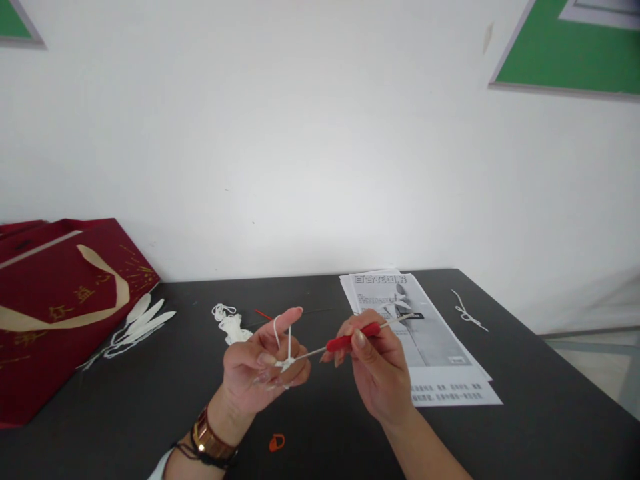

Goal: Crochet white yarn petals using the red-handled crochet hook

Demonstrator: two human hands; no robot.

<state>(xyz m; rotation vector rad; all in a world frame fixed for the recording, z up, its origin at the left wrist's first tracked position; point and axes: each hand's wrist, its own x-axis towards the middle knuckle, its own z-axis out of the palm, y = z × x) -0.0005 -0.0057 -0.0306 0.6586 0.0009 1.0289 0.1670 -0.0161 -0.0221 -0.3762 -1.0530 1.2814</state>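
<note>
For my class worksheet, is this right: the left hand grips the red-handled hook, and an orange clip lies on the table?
Not quite: in the head view, the right hand grips the red-handled hook; the orange clip does lie on the table.

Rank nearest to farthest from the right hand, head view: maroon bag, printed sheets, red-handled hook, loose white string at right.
1. Red-handled hook: in the right hand
2. Printed sheets: just beyond, rightward
3. Loose white string: farther right
4. Maroon bag: far left
</note>
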